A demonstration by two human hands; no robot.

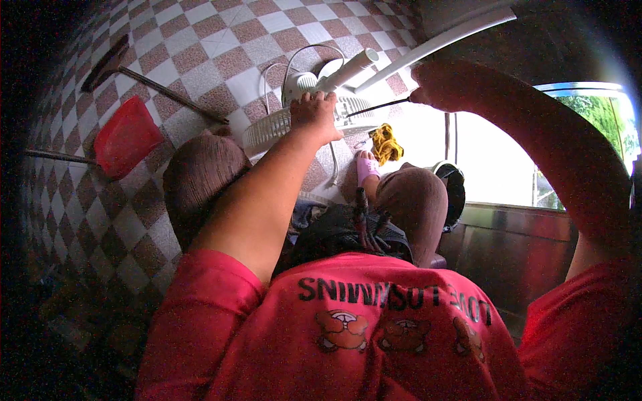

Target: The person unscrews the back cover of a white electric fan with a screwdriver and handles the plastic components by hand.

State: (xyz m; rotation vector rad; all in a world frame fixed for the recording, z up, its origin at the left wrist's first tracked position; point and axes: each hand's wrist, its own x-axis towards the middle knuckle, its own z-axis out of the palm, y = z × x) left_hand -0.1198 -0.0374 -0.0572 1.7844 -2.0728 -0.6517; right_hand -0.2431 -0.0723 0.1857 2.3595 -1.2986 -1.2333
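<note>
A white electric fan (267, 136) lies on the floor in front of my knees, its slatted grille and its stubby neck tube showing. My left hand (314, 117) reaches over the fan, fingers bent around the part near its hub. In my right hand (435, 85) is a screwdriver (379, 106), its thin dark shaft slanting down and left toward the fan's middle. Whether its tip touches a screw is too small to tell. The screwdriver's handle is hidden inside my fist. A pale cord (334, 167) hangs below the fan.
A yellow cloth (386, 144) lies near my pink shoe (367, 168). To the left are a red dustpan (127, 138) and a broom (107, 63) on the checkered tiles. A long white bar (441, 47) slants behind the fan. On the right stands a dark round bin (455, 190).
</note>
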